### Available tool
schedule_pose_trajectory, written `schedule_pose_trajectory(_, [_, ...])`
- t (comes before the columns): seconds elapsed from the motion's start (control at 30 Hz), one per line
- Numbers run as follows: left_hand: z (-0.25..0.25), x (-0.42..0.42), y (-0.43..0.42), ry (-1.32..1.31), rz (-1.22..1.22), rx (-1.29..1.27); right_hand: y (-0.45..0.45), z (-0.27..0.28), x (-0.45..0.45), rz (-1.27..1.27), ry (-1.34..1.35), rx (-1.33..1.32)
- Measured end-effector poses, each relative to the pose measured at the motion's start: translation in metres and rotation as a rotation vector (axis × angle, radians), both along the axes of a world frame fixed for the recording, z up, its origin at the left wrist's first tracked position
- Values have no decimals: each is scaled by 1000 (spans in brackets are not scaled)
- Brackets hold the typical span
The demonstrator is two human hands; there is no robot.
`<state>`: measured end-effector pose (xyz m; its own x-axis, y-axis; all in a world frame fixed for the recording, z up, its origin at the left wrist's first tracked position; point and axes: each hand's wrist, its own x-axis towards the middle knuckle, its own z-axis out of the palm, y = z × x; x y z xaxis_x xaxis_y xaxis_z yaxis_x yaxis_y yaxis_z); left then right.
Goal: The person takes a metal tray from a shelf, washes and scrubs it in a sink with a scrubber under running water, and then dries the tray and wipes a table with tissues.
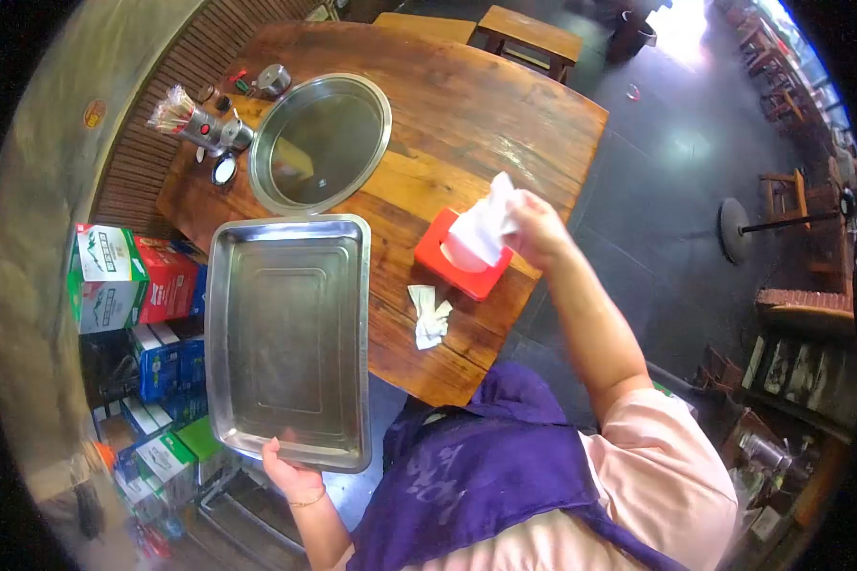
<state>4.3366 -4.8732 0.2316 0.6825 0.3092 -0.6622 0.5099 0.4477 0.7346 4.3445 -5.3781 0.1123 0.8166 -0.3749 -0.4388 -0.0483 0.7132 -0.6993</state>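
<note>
My left hand (290,471) grips the near edge of a rectangular metal tray (290,333), thumb over the rim and the other fingers hidden beneath. The tray is held up beside the table's left edge. My right hand (538,228) pinches a white tissue (488,221) above a red tissue box (481,281); the tissue's lower end is at the box opening, and I cannot tell whether it is free of it. A crumpled tissue (429,319) lies on the wood just left of the box.
On the wooden table (476,124) stands a large round metal basin (383,124) with liquid. A toothpick holder (203,128) and small jars are by the wall. Stacked cartons (114,276) fill the left side. Benches (528,33) stand beyond the table.
</note>
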Motion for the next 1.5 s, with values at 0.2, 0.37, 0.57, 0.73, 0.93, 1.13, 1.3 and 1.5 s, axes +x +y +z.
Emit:
schedule_pose_trajectory(0.2, [3,-4,-1,-42,-31,-88,-26,42,-15,280,-303,265])
schedule_pose_trajectory(0.37, [4,17,-6,-52,-117,-116,54,13,-20,624,252,-1083])
schedule_pose_trajectory(0.57, [-15,70,18,-49,-188,-137,83,-24,-22,278,389,-1473])
schedule_pose_trajectory(0.73, [-34,130,53,-64,-375,-348,111,19,-27,-485,256,-1097])
schedule_pose_trajectory(0.93, [-18,179,49,-69,-660,-479,201,111,42,-866,29,-1337])
schedule_pose_trajectory(1.13, [-20,168,35,-291,-926,-509,273,121,89,-438,407,-1912])
schedule_pose_trajectory(1.3, [-1,144,19,-463,-1190,-424,317,117,44,-272,396,-1813])
schedule_pose_trajectory(1.5, [-9,88,1,-270,-1470,-685,428,144,-37,-7,295,-1982])
